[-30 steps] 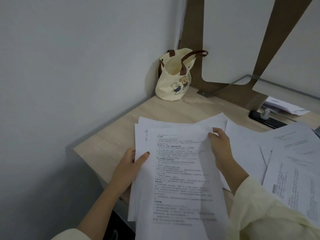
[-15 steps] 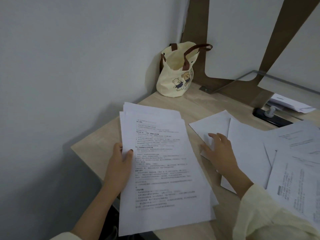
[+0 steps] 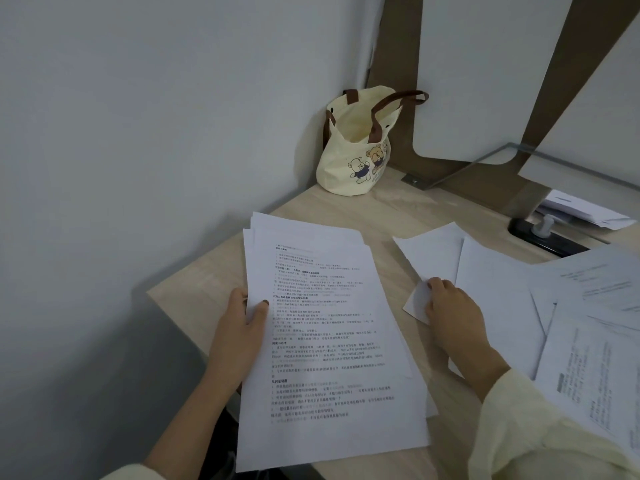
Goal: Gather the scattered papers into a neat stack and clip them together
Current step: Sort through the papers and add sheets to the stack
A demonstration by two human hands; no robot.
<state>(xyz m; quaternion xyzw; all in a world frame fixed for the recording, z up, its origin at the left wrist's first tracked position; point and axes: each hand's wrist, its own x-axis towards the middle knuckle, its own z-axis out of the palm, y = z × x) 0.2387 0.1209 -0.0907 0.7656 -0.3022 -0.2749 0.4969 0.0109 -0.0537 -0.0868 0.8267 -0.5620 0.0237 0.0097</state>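
Your left hand (image 3: pixel 239 332) gripped the printed white paper stack (image 3: pixel 329 341); your right hand (image 3: pixel 452 315) pinched 1 blank white sheet (image 3: pixel 433 254).

Bare tabletop (image 3: pixel 388 216) lies open behind the stack (image 3: pixel 329 341), up to the bag (image 3: pixel 353 161) in the corner. A narrow bare strip runs along the stack's right edge; beyond it loose sheets (image 3: pixel 502 306) cover the surface. Left of the stack, the wall (image 3: pixel 138 168) closes in.

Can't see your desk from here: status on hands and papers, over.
Left hand grips gathered stack by left edge. Right hand pinches corner of blank sheet. Loose sheets at right not yet stacked, no clip on. Tote bag in far corner, clear.
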